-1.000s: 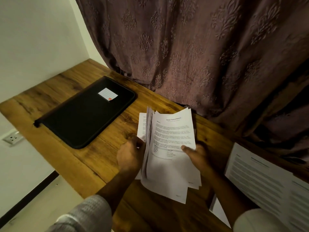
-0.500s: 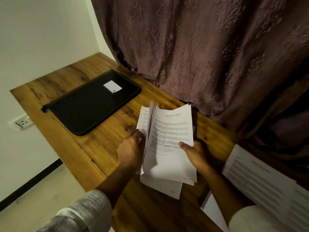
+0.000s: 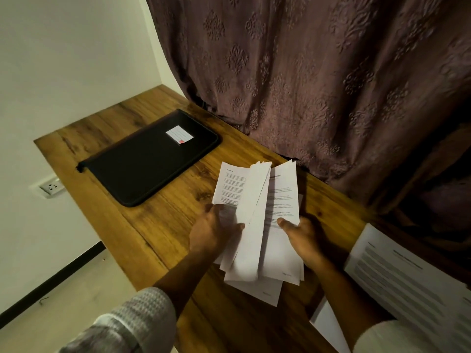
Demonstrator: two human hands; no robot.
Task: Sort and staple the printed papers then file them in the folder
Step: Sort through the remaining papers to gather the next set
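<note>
A stack of printed white papers (image 3: pixel 256 217) stands fanned open above the wooden table (image 3: pixel 158 225). My left hand (image 3: pixel 212 230) grips the left part of the stack, with the thumb on a sheet that is turned partway over. On the right, my right hand (image 3: pixel 299 233) holds the remaining sheets, thumb pressed on the printed top page. A black zip folder (image 3: pixel 142 164) with a small white label lies shut on the table to the far left of the papers. No stapler is in view.
More printed sheets (image 3: pixel 407 281) lie at the right edge of the table. A patterned brown curtain (image 3: pixel 305 85) hangs right behind the table. A white wall with a socket (image 3: pixel 49 187) is at the left, beyond the table's edge.
My left hand has flipped a sheet from the right part of the stack toward the left, so the stack now stands open wider. The view has shifted slightly.
</note>
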